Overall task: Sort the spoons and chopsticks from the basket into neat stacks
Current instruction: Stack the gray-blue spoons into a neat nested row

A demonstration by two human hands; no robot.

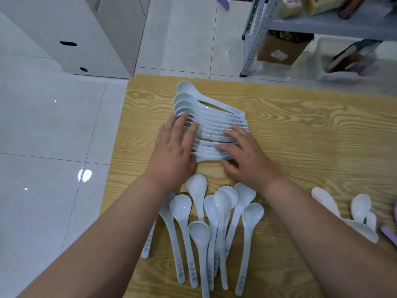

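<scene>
**Both hands flat on the nested spoon row**

A white cabinet [71, 33] stands on the pale tiled floor [43, 125] past the far left corner of the wooden table [300, 130].

On the table, close to its left edge and toward the far left corner, lies a row of white spoons [212, 117]. They are nested one against the next, with bowls toward the left edge and handles slanting to the right. The spoon at the far end sits a little apart from the rest.

The left hand [174, 151] lies on the bowl end of this row. Its fingers are straight and held close together, pressing on the bowls and curling round nothing. The right hand [247, 155] rests on the handle end. Its fingers are spread and only slightly bent, with the tips touching the handles.

Between the two forearms, near the table's near edge, a loose group of spoons [214, 222] lies fanned out. Their bowls point toward the far edge, their handles toward the near edge, and several overlap.

Farther right, near the right edge, a few more spoons [363, 208] lie in a small heap, beside a purple object [388, 233] cut off by the frame.

Beyond the far edge a grey metal shelf [300, 22] stands on the floor, with a cardboard box [279, 50] under it. To its right is a clear plastic bin [322, 52] holding dark long items too blurred to name.
</scene>
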